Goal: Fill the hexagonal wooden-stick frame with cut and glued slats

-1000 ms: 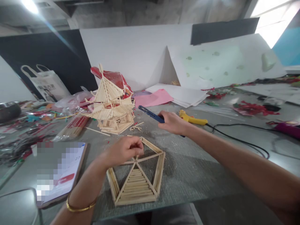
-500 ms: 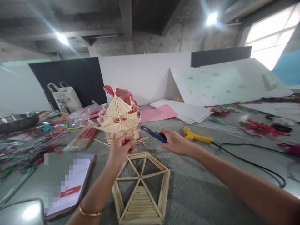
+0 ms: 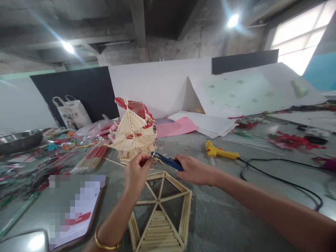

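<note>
My left hand (image 3: 136, 171) is closed in a pinch on a short wooden stick; only a bit of its pale end shows at the fingertips. My right hand (image 3: 193, 169) grips dark blue pliers (image 3: 166, 161), whose jaws reach to the stick beside my left fingertips. Below both hands lies a hexagonal frame of wooden sticks (image 3: 174, 196), with spokes meeting at its centre. Its near section is filled with parallel sticks. Just behind the hands stands a tiered pagoda model made of sticks (image 3: 132, 136).
A yellow glue gun (image 3: 222, 153) lies at right, its black cord (image 3: 282, 182) trailing across the table. At left are a phone (image 3: 78, 213), a bag of sticks (image 3: 91, 157) and a metal bowl (image 3: 21, 140). Pink paper (image 3: 178, 127) and white sheets (image 3: 210, 124) lie behind.
My right hand has moved left, bringing the jaws of the pliers to my left fingertips. My left hand stays pinched and has shifted slightly.
</note>
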Motion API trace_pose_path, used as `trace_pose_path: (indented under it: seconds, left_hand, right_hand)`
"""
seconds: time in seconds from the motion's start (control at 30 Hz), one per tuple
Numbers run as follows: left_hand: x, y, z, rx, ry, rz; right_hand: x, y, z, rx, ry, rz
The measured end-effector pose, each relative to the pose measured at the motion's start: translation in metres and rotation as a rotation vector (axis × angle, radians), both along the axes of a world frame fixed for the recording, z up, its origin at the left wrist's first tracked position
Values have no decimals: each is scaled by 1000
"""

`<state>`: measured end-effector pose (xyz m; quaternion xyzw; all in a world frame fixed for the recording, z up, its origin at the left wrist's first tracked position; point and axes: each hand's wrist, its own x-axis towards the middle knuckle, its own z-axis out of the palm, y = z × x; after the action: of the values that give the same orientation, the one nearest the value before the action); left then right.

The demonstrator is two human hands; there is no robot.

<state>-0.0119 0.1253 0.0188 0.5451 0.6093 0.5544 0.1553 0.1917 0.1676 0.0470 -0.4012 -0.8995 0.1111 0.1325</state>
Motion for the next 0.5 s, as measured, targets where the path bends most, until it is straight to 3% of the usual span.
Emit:
trace_pose_path:
  seconds: [0.33, 0.5]
  left_hand:
    - [4, 2, 2, 31, 73, 74]
    - [8, 4, 1, 48, 142, 127]
  right_hand:
    - [-4, -8, 3, 8, -36, -39]
    - [-7, 0, -2, 60, -60, -74]
